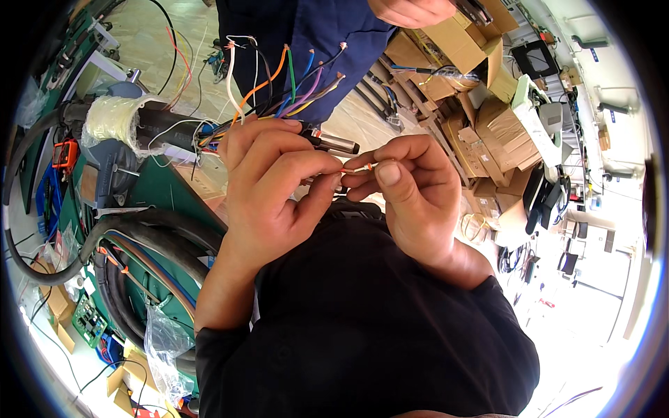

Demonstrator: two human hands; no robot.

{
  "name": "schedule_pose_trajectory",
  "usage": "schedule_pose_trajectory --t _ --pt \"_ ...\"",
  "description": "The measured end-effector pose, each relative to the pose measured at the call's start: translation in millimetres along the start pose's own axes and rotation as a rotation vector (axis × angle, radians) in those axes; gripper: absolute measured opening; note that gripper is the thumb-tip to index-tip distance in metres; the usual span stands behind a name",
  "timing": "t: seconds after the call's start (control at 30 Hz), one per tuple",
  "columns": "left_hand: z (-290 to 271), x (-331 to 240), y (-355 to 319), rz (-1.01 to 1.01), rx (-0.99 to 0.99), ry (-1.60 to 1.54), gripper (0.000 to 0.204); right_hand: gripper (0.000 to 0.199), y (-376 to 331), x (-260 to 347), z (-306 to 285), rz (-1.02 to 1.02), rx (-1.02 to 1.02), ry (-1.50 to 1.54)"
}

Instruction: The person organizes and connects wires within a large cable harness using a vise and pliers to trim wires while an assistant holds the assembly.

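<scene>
My left hand grips a bundle of coloured wires that fan out above it with bare copper tips, together with a small dark metal-tipped tool. My right hand pinches the end of an orange wire between thumb and forefinger, fingertip to fingertip with my left hand. The wires run left to a thick cable wrapped in clear tape. My black sleeves fill the lower middle.
Another person in a blue top stands just behind the wires, a hand at the top edge. Thick black cables loop over a green bench at left. Cardboard boxes pile up at right.
</scene>
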State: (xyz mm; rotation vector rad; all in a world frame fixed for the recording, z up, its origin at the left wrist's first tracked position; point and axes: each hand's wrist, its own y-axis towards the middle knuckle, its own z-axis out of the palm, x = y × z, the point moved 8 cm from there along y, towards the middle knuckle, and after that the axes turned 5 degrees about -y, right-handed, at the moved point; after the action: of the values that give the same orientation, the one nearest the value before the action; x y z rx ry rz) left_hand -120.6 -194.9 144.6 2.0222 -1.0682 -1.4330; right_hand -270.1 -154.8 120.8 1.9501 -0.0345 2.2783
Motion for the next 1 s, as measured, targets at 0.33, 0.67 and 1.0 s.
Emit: schedule_pose_trajectory --t 0.33,0.67,1.0 --pt "0.0 0.5 -0.2 -0.007 0.001 -0.005 0.023 0.016 -4.1 5.1 3.0 -0.096 -0.001 0.000" --pt "0.2 0.6 -0.5 -0.013 0.010 -0.005 0.023 0.015 -5.7 5.8 2.5 -0.128 0.000 -0.055" --pt "-0.3 0.1 -0.3 -0.009 -0.005 -0.011 0.022 0.014 -5.5 3.3 1.1 -0.083 -0.021 -0.033"
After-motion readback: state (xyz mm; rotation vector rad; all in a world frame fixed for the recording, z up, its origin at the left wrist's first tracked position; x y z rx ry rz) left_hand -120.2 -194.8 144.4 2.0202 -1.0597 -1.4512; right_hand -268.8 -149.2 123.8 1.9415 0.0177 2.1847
